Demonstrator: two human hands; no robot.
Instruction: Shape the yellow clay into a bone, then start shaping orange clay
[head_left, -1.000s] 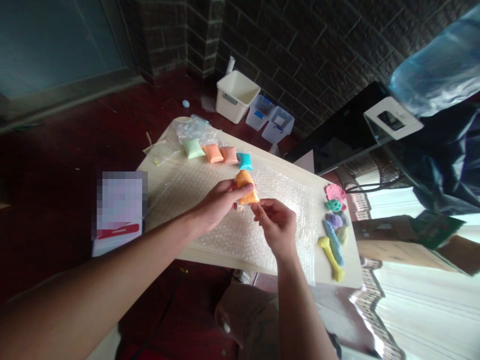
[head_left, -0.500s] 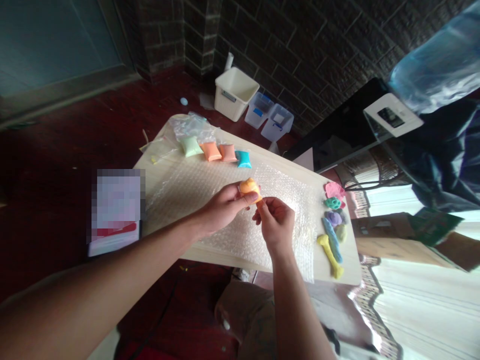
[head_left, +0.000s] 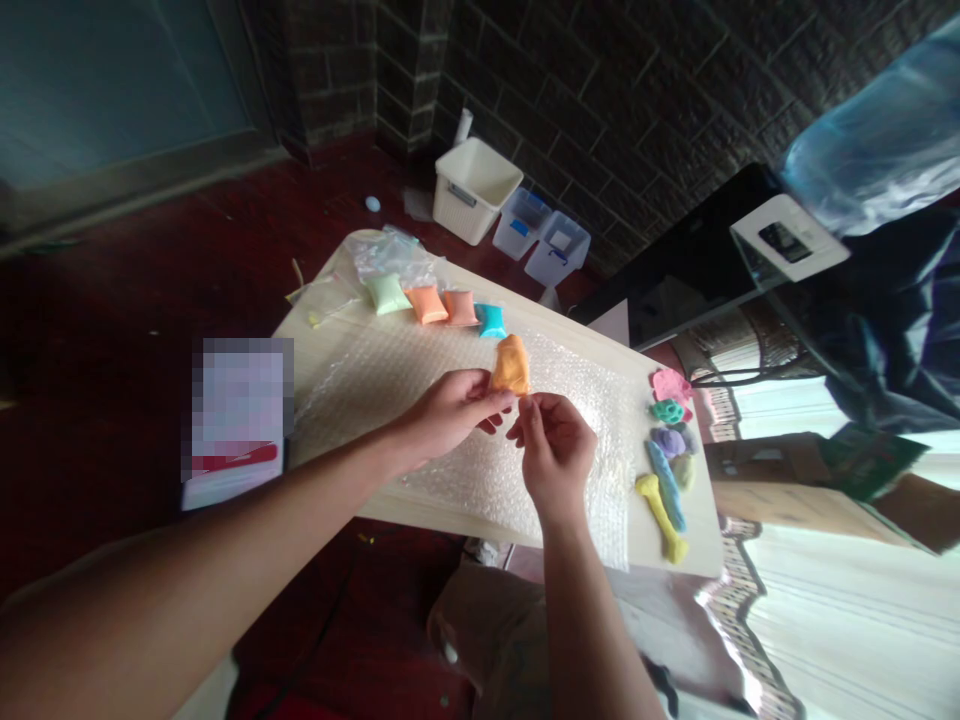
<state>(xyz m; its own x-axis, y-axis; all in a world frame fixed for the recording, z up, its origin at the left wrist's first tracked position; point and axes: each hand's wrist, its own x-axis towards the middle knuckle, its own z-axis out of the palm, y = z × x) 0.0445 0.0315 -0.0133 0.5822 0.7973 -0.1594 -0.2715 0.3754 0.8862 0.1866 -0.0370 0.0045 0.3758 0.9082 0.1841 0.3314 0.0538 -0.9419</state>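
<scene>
A small packet of soft yellow-orange modelling clay (head_left: 511, 364) is raised above the bubble wrap (head_left: 465, 450), its top end pointing away from me. My left hand (head_left: 463, 408) pinches its lower left part between thumb and fingers. At the lower right corner, my right hand (head_left: 556, 440) grips the packet's edge with thumb and forefinger, the other fingers curled. Just beyond it lie a blue clay packet (head_left: 491, 320), a salmon packet (head_left: 460, 308), an orange packet (head_left: 427, 304) and a pale green packet (head_left: 388, 294) in a row.
Shaped clay pieces line the table's right end, among them a yellow bone shape (head_left: 663, 518), a blue roll (head_left: 667, 485) and a pink piece (head_left: 670, 384). Clear plastic bags (head_left: 397, 255) rest at the far left corner. Bins (head_left: 474, 190) stand on the floor behind.
The orange packet has turned in my hands, its bulk tipping down and then up and away. My left thumb has slid from its face to its lower edge; my right hand keeps pinching the corner.
</scene>
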